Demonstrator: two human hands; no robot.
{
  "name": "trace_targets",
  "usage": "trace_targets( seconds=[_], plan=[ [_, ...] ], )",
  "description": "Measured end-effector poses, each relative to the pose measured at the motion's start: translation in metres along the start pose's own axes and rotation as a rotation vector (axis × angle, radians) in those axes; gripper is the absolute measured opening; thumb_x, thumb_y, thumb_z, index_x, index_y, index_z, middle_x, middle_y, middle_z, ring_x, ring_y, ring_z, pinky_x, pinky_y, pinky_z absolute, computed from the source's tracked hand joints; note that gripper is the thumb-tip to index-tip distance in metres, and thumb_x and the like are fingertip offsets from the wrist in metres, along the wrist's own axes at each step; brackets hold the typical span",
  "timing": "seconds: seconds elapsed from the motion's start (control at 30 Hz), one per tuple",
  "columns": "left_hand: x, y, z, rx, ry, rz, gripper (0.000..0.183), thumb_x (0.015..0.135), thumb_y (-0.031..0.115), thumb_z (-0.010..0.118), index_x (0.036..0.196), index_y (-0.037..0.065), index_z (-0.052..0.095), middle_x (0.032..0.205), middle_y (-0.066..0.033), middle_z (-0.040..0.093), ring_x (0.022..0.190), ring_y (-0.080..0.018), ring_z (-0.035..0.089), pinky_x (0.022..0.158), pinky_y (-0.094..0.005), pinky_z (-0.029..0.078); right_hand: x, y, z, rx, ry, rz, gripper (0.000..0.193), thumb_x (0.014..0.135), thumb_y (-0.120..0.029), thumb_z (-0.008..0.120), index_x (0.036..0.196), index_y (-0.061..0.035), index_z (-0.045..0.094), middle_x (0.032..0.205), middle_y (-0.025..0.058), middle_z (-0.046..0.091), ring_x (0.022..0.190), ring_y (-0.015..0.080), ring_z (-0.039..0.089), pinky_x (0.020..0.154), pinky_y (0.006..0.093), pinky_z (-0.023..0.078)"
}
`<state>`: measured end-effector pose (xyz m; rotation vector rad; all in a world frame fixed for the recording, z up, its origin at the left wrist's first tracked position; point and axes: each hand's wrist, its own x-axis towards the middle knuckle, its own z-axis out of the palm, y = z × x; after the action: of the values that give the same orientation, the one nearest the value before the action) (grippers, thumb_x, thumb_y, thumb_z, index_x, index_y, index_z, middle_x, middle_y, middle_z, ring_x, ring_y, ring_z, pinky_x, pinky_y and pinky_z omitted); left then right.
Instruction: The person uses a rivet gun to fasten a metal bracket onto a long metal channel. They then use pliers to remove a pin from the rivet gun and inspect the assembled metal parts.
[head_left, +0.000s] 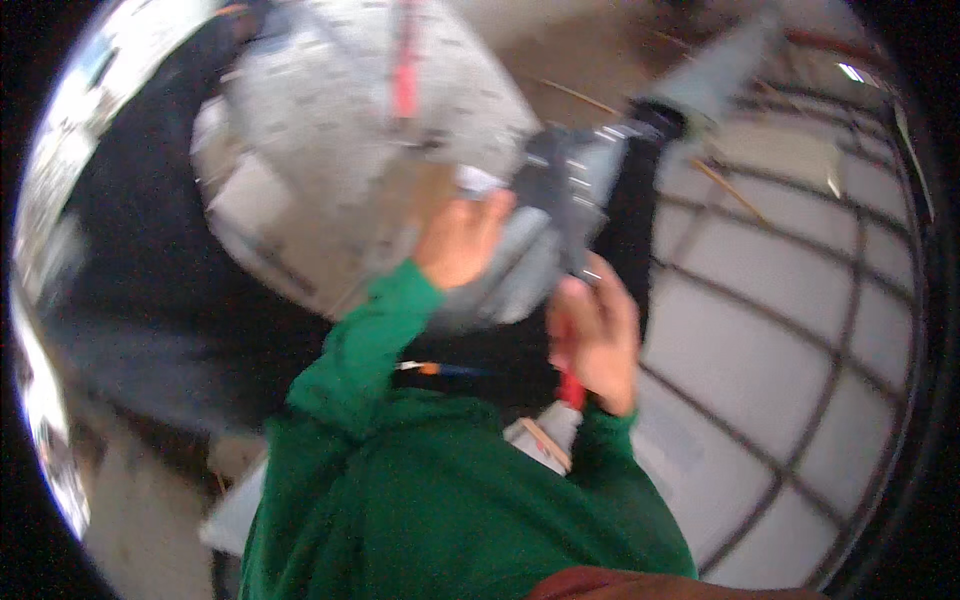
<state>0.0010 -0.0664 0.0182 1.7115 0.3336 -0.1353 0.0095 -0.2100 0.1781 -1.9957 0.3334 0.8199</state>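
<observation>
nearest, just below the right hand [600, 335], a red handle [572, 390] shows; blur hides whether the palm touches it. the dark grey strip [566, 190] lies just beyond this hand, its long axis running away from the fingertips, leaning slightly left. the right hand reaches forward, fingers half curled at the strip's near end; i cannot tell if they pinch it. to its left, the left hand [462, 240] angles forward and right, fingers loosely extended at the edge of a grey bundle [510, 250], gripping nothing clearly visible. the bundle fills the space between both hands. beyond the left hand spreads a pale speckled sheet [300, 130], a red strap [405, 75] farthest along it.
</observation>
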Motion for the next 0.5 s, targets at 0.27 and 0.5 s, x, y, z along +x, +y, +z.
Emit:
trace_targets(
  seconds=[0.27,0.5],
  plan=[
    [-0.002,0.039,0.021,-0.237,-0.058,0.123,0.072,0.099,0.059,0.034,0.055,0.006,0.054,0.046,-0.0049,0.048,0.049,-0.0195,0.052,0.054,-0.0369,0.043,-0.021,-0.010,-0.052,-0.031,-0.021,-0.295,0.038,0.100,-0.025,0.052,0.128,-0.0007,0.050,0.057,-0.0018,0.045,0.037,0.0054,0.038,0.033,0.0210,0.031],
    [-0.019,0.066,0.015,-0.371,-0.080,0.042,0.078,0.099,0.061,0.030,0.049,0.005,0.049,0.042,-0.0050,0.044,0.041,-0.0179,0.049,0.047,-0.0360,0.041,-0.019,0.003,-0.075,-0.041,-0.027,-0.389,0.039,0.100,-0.024,0.050,0.130,0.0012,0.050,0.058,-0.0017,0.045,0.039,0.0047,0.037,0.034,0.0205,0.028]
  ],
)
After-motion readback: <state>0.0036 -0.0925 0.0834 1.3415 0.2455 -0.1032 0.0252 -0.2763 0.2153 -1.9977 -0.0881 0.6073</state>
